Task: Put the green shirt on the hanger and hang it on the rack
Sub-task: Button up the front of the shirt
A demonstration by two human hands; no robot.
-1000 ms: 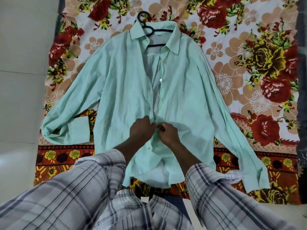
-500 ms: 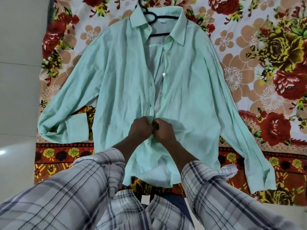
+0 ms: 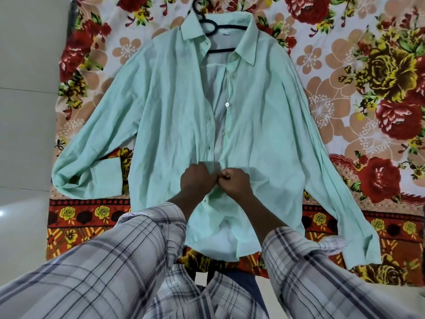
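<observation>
Hands unmoved from the lower front opening since the earlier frames, only drawn closer, so the knuckles now meet. Left hand (image 3: pixel 196 179): one, fingers curled, pinching the edge of the front panel on its side, forearm reaching out of a rolled plaid sleeve (image 3: pixel 115 261). Right hand (image 3: pixel 235 184): one, fingers curled into a loose fist, thumb and fingertips pinching the opposite edge, touching the left hand at the opening. Green shirt (image 3: pixel 264 139): one, long-sleeved, lying flat and face up on the floral bedsheet (image 3: pixel 345 88), collar at the far end, hem toward the person, both sleeves spread outward, the front open from the collar down to the hands. Cuff (image 3: pixel 105 176): folded back toward the body on the person's left. White button (image 3: pixel 227 104): one plainly visible, on the edge of the panel on the person's right, well above the hands. Black hanger (image 3: pixel 230 27): one, inside the shirt at the shoulders, its bars showing through the open collar and its hook lying on the bedsheet beyond it. Bedsheet: one, red and yellow flowers on a pale ground, spread over a pale tiled floor (image 3: pixel 27 111).
</observation>
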